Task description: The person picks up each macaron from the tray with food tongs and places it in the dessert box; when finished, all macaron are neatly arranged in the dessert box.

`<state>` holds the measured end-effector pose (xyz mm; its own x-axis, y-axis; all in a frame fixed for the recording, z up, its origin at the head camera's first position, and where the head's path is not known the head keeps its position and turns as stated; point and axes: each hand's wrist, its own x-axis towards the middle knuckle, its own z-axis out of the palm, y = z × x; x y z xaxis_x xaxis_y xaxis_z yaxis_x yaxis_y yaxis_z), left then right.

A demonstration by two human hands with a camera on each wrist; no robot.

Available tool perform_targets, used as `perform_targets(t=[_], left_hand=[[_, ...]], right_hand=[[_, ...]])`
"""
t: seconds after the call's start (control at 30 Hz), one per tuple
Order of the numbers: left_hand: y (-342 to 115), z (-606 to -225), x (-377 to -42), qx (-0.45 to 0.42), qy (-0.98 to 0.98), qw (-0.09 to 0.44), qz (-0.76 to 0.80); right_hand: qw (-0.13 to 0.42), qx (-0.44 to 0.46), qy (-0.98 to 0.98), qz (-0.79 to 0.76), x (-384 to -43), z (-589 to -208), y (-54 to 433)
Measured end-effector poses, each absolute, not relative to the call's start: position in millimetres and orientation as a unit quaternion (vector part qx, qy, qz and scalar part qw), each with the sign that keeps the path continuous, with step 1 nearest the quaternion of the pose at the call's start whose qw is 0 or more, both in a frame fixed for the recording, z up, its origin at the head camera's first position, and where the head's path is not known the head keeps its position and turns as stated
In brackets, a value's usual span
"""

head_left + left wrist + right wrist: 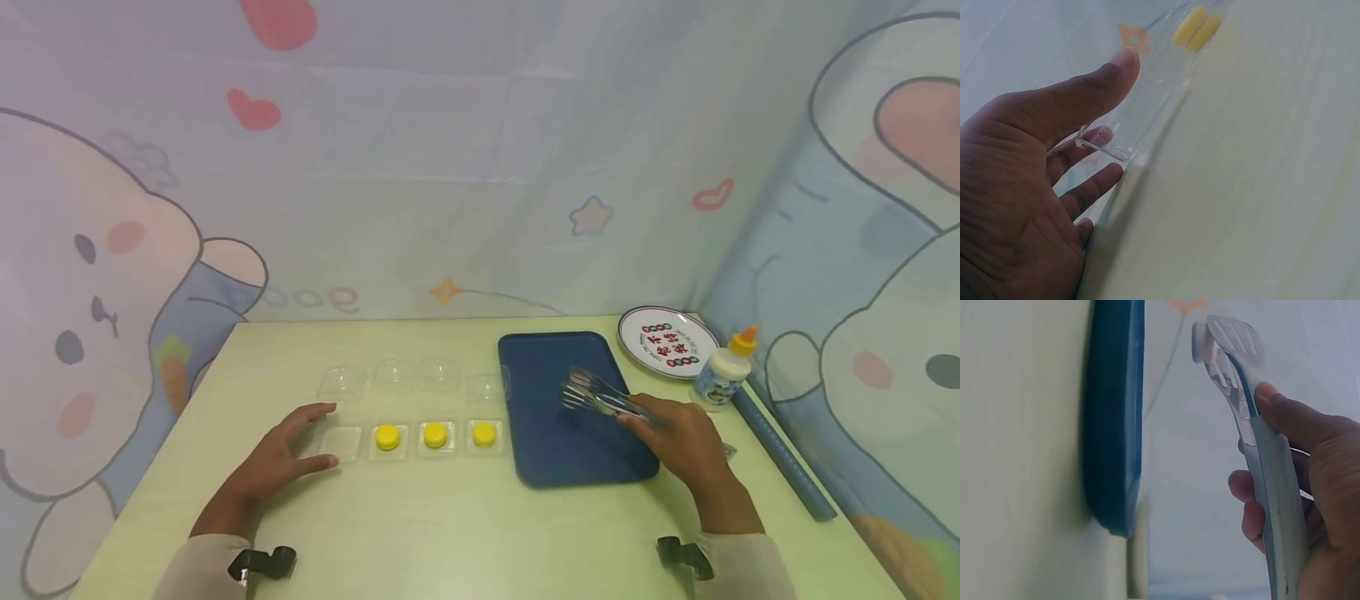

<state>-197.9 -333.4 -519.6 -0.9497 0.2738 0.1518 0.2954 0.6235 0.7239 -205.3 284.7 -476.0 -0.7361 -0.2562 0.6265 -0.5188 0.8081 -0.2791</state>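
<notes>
My right hand grips metal serving tongs with slotted tips, above the dark blue tray. Between the tips, the right wrist view shows a small pale pinkish round piece, apparently a macaron; it is hard to make out from the head. My left hand, thumb and fingers spread, is beside the leftmost clear plastic box base, which has nothing in it. Whether its fingertips touch the box is unclear. Yellow macarons sit in the three bases to its right, one in each.
Several clear domed lids stand raised behind the bases; the rightmost overlaps the tray's left edge. Right of the tray are a printed white plate, a glue bottle with an orange tip, and a long blue-grey strip along the table's right edge.
</notes>
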Motion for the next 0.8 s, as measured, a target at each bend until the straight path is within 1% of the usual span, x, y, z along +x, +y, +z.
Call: perform_targets(t=[0.3, 0.47, 0.67, 0.8], left_hand=[[-336, -519, -194, -0.149, -0.901, 0.012, -0.407], [-335, -519, -196, -0.155, -0.897, 0.010, -0.414], [-334, -520, -199, -0.155, -0.901, 0.008, -0.405], [-334, -519, -200, -0.148, -0.902, 0.005, -0.406]], right_hand=[[0.324, 0.263, -0.886, 0.201, -217, -451, 270], [0.342, 0.293, -0.868, 0.208, -225, -444, 259], [0.356, 0.328, -0.849, 0.213, -232, -433, 229], [0.348, 0.350, -0.842, 0.219, -235, -428, 206]])
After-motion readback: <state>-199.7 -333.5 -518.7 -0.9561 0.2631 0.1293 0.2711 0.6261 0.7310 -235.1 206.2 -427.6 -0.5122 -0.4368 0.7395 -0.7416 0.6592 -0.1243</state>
